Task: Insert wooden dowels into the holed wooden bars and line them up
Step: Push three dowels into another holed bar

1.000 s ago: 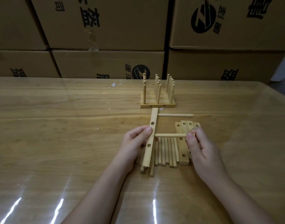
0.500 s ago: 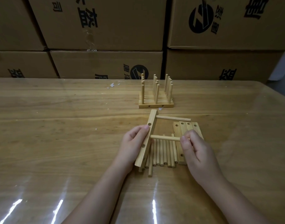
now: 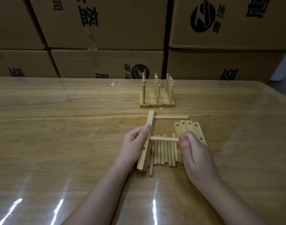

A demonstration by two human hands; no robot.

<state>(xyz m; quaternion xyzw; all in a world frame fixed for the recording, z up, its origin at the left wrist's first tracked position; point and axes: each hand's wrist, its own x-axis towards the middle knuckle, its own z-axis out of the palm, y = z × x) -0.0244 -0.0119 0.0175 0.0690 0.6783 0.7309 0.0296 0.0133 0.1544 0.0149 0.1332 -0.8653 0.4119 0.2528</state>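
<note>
While left grip [image 3: 133, 147] clasps holed bar [image 3: 150, 123] bearing 1 seated dowel [image 3: 171, 117], right grip [image 3: 195, 152] pinches 2nd dowel [image 3: 164, 139]

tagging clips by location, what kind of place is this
Probably a storeroom or small assembly workshop: printed cardboard cartons stacked behind a wooden table, with loose dowels, holed bars and a finished batch on it.

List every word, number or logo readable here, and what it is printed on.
Cardboard boxes: bold black Chinese characters, tilted and partly cropped; not reliably readable.
Round black logo, upper right box: a slashed emblem, no letters.
Second logo, lower middle box: partly hidden.
No numbers or Latin letters anywhere.
</note>
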